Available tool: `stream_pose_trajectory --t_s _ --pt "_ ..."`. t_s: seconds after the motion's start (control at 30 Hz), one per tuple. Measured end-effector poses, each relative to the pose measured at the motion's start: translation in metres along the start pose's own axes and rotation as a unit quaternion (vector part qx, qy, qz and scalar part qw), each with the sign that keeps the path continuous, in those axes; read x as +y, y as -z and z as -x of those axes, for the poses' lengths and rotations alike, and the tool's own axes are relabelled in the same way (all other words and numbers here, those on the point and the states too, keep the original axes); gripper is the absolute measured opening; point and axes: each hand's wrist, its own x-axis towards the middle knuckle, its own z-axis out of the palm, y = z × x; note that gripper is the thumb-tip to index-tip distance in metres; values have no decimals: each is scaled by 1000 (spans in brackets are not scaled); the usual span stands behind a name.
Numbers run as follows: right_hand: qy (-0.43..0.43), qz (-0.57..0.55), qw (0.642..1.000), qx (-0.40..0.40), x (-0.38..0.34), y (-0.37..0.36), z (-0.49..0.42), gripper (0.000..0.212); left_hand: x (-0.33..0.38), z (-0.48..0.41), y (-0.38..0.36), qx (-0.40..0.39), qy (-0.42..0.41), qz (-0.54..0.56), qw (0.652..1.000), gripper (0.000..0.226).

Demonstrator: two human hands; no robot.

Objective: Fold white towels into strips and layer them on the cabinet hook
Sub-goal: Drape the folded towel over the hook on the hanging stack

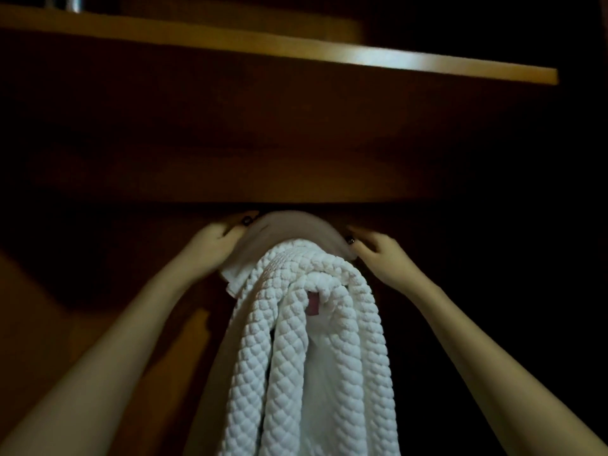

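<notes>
inside a dim wooden cabinet, a smooth white towel point(296, 227) is held at both ends at the centre of the frame, just under a dark wooden panel point(296, 143). the left hand point(215, 240) is raised at centre left, with its bare forearm stretched up from the lower left corner. its fingers are curled round the towel's left edge, and a thumb with a dark-painted nail is laid on top of the cloth. the right hand point(378, 251) is raised at centre right, with its bare forearm stretched up from the lower right corner. the towel's right edge is pinched between its thumb and fingers, and a dark nail is shown there too. both arms are extended and angled inward toward the cloth.

the smooth towel is arched over the top of a bundle of quilted white towels point(316, 340). these are folded into long strips and hung between and below the hands, down to the bottom edge of the frame. what the bundle hangs from is hidden by the cloth. a small red tag point(313, 302) is seen in a fold near the top of the bundle.

a pale wooden shelf point(329, 57) is caught by light across the upper part of the frame. a metal object point(76, 3), cut off by the top edge, is seen at upper left; what it is cannot be told.
</notes>
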Motion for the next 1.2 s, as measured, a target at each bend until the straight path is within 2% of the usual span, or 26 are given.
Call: stream_pose_trajectory --t_s 0.13,0.33,0.47,0.57,0.77,0.9,1.07,1.2 --pt "51 39 995 73 -30 26 31 45 37 44 23 9 -68 -45 997 37" --pt "96 65 992 48 -70 36 126 45 89 145 33 31 -72 -86 993 40" --pt "95 34 995 3 -85 27 205 47 106 227 19 33 -51 -83 995 41" --pt "78 30 996 -44 -82 17 262 50 108 286 -1 -3 -16 -91 996 44" --pt "-23 54 984 -165 -44 -13 379 53 96 400 -57 -94 64 -101 988 50" --pt "-121 99 951 -267 13 -42 479 56 82 490 -116 -194 117 -99 969 53" --pt "-238 141 867 -414 83 -72 619 58 61 619 -194 -359 204 -68 908 55" --pt "-288 161 815 -476 129 -99 726 59 43 725 -258 -429 250 -40 867 55"
